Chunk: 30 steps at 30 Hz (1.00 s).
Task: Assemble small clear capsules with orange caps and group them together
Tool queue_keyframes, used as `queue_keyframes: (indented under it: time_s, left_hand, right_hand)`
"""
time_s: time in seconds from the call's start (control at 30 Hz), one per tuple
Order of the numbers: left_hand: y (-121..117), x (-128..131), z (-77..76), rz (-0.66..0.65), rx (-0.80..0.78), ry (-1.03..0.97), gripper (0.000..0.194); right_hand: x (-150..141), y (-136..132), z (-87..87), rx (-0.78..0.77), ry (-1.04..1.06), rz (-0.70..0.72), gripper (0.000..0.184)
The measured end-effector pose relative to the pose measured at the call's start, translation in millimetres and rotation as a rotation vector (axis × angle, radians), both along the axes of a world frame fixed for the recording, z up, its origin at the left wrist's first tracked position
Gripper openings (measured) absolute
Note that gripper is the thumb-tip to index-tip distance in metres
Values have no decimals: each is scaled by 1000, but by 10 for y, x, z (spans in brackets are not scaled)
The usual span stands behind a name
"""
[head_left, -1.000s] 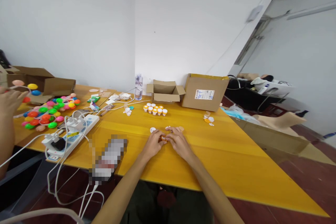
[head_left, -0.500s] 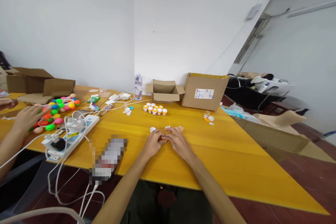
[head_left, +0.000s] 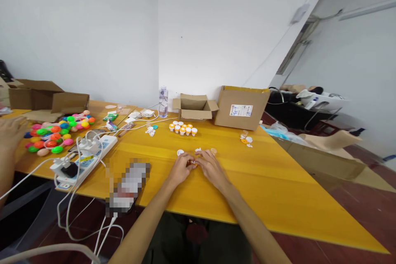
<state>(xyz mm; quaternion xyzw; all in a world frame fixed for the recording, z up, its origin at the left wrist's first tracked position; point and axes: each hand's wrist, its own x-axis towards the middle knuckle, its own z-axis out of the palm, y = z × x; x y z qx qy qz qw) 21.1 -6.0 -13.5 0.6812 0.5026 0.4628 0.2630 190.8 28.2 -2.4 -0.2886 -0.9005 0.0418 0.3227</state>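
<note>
A pale wall fills the upper frame, and a yellow wooden table point(head_left: 262, 198) spreads below it. At the far left edge a co-worker's hand point(head_left: 10, 132) hangs near a heap of bright balls point(head_left: 55, 136), in front of an open brown box point(head_left: 34, 105). Nearer the middle, a power strip point(head_left: 107, 146) and its loose white cables clutter the table edge, beside a blurred phone point(head_left: 128, 185); these could hamper the left forearm if it swings outward. A water bottle point(head_left: 163, 103) stands by the wall, with a cluster of white-and-orange pieces point(head_left: 182, 128) to its right, before a small open carton point(head_left: 196, 116). At lower centre, the left hand point(head_left: 182, 170) pinches a small orange piece point(head_left: 194, 163) between thumb and fingers; the right hand point(head_left: 210, 165), fingers bent, seems to pinch its other side, though the contact is partly hidden. The piece looks like light, stiff, rather slick plastic, best gripped by its rim with the fingertips. Just beyond the fingers lie a white disc point(head_left: 180, 153), a white scrap point(head_left: 198, 149) and a clear disc point(head_left: 213, 151), easily nudged. Farther right, loose parts point(head_left: 246, 140) lie before a large labelled box point(head_left: 239, 109).
</note>
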Motion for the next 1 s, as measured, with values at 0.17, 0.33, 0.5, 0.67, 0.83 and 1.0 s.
queue_keyframes:
  time_s: [0.17, 0.33, 0.5, 0.67, 0.83, 1.0]
  left_hand:
    - [7, -5, -16, 3, -9, -4, 13]
    - [16, -7, -31, 4, -22, -3, 12]
    - [12, -6, -21, -1, -13, -4, 13]
    - [-5, -5, 4, -1, -12, 1, 14]
    - [-4, -4, 4, -5, -21, -2, 13]
    - [3, -4, -6, -3, -14, 2, 13]
  right_hand:
    - [3, 14, -19, -6, 11, -17, 36]
    - [4, 18, -11, -22, 21, -14, 33]
    - [1, 6, 4, -35, 28, -8, 32]
    - [7, 2, 6, -28, 14, -5, 34]
    - [15, 3, 9, -24, 20, 0, 33]
    - [14, 8, -2, 6, 39, 15, 32]
